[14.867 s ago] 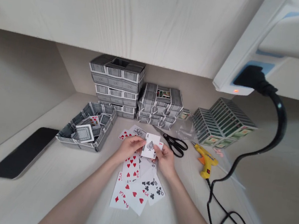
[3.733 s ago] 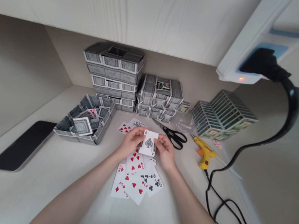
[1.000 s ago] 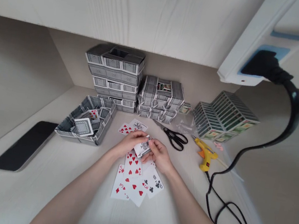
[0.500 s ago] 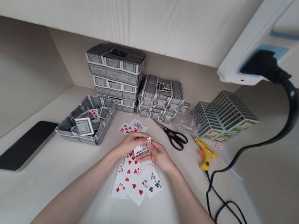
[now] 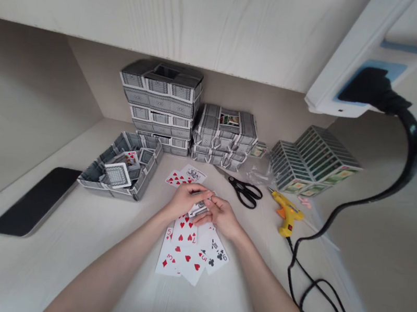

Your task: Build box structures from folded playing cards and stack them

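Basically, the head view looks down on a pale wood-grain table point(image 5: 58, 253), with both hands closed around a grey-backed playing card point(image 5: 198, 209); the left hand point(image 5: 186, 199) lies over it with its fingers across the top, and the right hand point(image 5: 221, 216) grips it from the other side, so the card is held between them, just above a spread of loose playing cards point(image 5: 185, 263). Nearby, black-handled scissors point(image 5: 244, 192) and a yellow glue gun point(image 5: 286, 213) with a black cord point(image 5: 341, 219) sit to the right; an open box built from grey-backed cards point(image 5: 116, 189) sits to the left, with stacked card blocks point(image 5: 157, 100) behind it and a green-backed card row point(image 5: 312, 162) at the back right. Too much squeeze could crease the card; a slip could drop it onto the loose ones, and a careless sweep of an arm could knock the stacks. Fingers cover most of the card, so its face and whether it's folded are anyone's guess; a dark slab point(image 5: 31, 200) on the left could be a phone or a tablet, hard to say.
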`<state>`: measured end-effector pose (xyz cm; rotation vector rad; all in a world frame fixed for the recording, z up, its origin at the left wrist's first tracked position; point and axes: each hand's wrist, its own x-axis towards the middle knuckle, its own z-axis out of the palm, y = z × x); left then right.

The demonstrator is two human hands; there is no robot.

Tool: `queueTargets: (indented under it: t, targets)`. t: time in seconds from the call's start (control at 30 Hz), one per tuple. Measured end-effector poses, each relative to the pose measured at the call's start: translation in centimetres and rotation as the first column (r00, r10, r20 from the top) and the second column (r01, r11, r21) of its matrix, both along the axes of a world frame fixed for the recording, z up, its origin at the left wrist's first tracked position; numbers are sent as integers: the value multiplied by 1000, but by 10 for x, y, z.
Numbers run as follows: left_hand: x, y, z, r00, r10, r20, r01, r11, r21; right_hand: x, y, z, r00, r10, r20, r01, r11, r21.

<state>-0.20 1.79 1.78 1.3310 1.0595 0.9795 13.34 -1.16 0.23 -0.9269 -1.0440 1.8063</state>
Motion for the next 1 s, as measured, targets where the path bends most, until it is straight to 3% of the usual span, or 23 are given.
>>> queueTargets:
  t: [0.4, 0.6, 0.77, 1.0]
  targets:
    - [4, 0, -8, 998, 29, -53, -22, 993, 119, 1, 0, 2, 998, 8, 56, -8, 1000, -6]
    - [3, 2, -9, 991, 117, -58, -105, 977, 184, -3, 0, -1, 965, -170, 200, 149, 982, 115]
    - [1, 2, -10, 993, 92, -74, -69, 961, 268, 3, 1, -10, 869, -341, 358, 254, 929, 270]
    - [4, -1, -12, 974, 116, -196, -22, 906, 423, 3, -5, -4, 887, -241, 394, 145, 955, 258]
